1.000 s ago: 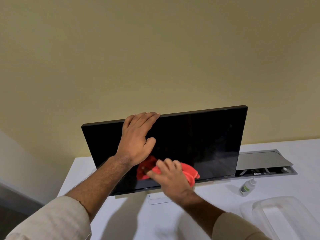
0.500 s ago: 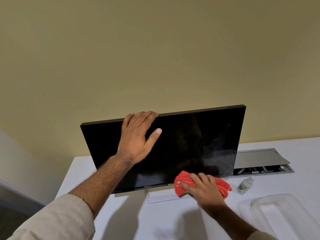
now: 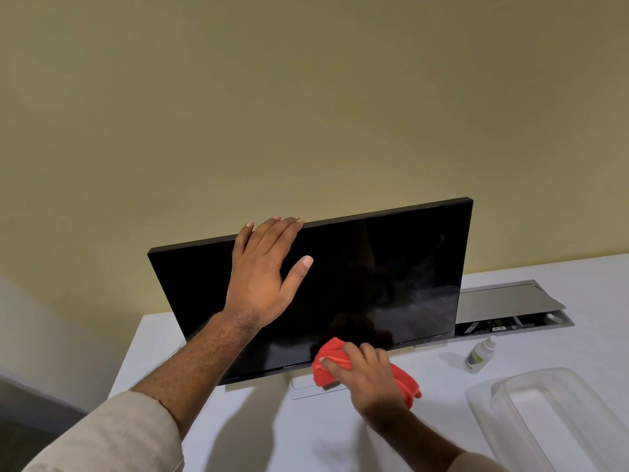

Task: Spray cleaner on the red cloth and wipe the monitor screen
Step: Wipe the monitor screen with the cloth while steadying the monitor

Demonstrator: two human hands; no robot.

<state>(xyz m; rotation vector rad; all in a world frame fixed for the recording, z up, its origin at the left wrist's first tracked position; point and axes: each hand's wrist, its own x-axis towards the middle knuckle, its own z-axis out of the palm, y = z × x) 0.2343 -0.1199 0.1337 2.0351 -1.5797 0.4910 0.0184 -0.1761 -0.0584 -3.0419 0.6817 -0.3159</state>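
1. red cloth (image 3: 326,366) is bunched at the monitor's (image 3: 391,274) bottom edge, near centre, just above the stand base (image 3: 306,386). Part of it trails right past the hand. Looks like the lower bezel strip is being wiped.
2. right hand (image 3: 371,379) is curled closed over the cloth, fingers pinning it to the panel; a bunched pad gives firmer pressure than a flat sheet.
3. left hand (image 3: 265,274) lies open, flat on the screen, with fingertips hooked over the top edge left of centre. Probably bracing so the wipe doesn't tilt the panel.
4. Screen is dark, tilted back, with faint smears on the right half.
5. spray bottle (image 3: 478,357) stands right of the monitor, untouched.
6. clear plastic tub (image 3: 551,417) sits near right.
7. Open cable tray (image 3: 510,318) is recessed in the white desk (image 3: 289,437), far right.
8. Plain yellow-beige wall (image 3: 306,97) stands behind.
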